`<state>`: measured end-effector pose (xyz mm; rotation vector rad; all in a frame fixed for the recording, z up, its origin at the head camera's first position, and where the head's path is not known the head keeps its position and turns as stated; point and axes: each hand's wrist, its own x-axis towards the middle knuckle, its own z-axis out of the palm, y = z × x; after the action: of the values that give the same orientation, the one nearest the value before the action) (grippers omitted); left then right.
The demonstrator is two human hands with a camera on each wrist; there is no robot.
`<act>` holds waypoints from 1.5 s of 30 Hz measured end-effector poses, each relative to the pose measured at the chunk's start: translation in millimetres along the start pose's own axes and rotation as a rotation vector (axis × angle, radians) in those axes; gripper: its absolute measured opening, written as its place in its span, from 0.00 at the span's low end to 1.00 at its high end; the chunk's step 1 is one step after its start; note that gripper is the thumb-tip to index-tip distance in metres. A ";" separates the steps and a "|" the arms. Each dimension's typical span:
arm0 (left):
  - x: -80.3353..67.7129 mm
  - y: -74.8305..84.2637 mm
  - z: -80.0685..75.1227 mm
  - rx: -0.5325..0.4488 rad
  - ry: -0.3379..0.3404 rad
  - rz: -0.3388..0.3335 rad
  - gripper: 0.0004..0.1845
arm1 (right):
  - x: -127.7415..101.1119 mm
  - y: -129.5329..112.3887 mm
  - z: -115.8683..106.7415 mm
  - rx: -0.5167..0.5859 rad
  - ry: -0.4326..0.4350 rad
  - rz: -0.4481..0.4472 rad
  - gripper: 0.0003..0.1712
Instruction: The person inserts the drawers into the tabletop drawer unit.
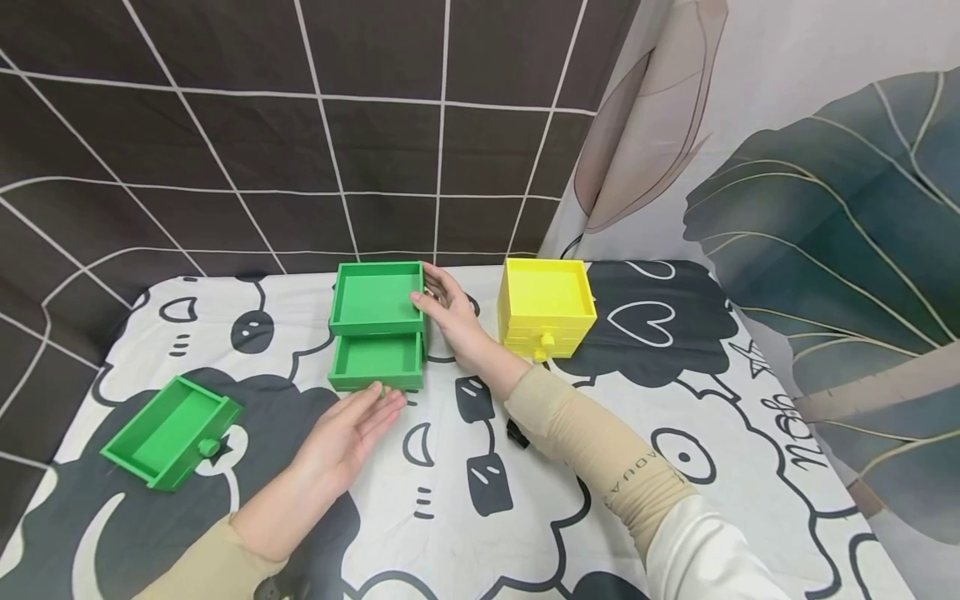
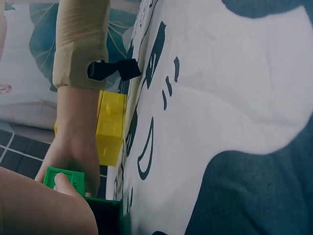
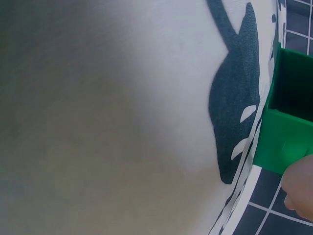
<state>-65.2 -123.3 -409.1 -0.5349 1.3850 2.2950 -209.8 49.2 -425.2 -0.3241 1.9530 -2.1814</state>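
A green drawer box (image 1: 377, 293) with a recessed top stands at the back of the cloth-covered table. Its lower green drawer (image 1: 377, 360) sticks out toward me. At the drawer's front, my left hand (image 1: 337, 442) touches near the knob with fairly straight fingers; the left wrist view shows a digit against the green front (image 2: 78, 180). My right hand (image 1: 457, 321) grips the box by its right side, thumb over the top edge and the other fingers along the side, partly hidden. Off to the left lies a separate green drawer (image 1: 171, 433), empty, its round knob (image 1: 208, 447) facing right.
A yellow drawer box (image 1: 547, 304) with knobs stands right of the green one. Behind the table hangs a dark gridded cloth (image 1: 382, 142), with a leaf-patterned curtain (image 1: 825, 250) to the right. A small black object (image 1: 517, 433) shows beside my right forearm.
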 end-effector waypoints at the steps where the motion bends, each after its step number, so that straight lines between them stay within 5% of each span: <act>1: 1.2 0.6 0.4 -0.003 0.001 0.000 0.09 | 0.0 0.1 0.0 0.000 -0.001 0.000 0.37; 33: 35.6 29.7 11.2 -0.183 0.009 -0.066 0.07 | -0.2 -0.2 0.7 0.000 -0.003 -0.002 0.38; 45: 45.7 31.2 12.4 -0.148 0.011 -0.033 0.08 | 1.4 1.4 0.4 -0.003 -0.008 -0.018 0.38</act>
<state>-121.6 -119.0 -404.2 -0.6117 1.2080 2.3832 -211.1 48.3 -426.5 -0.3521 1.9570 -2.1846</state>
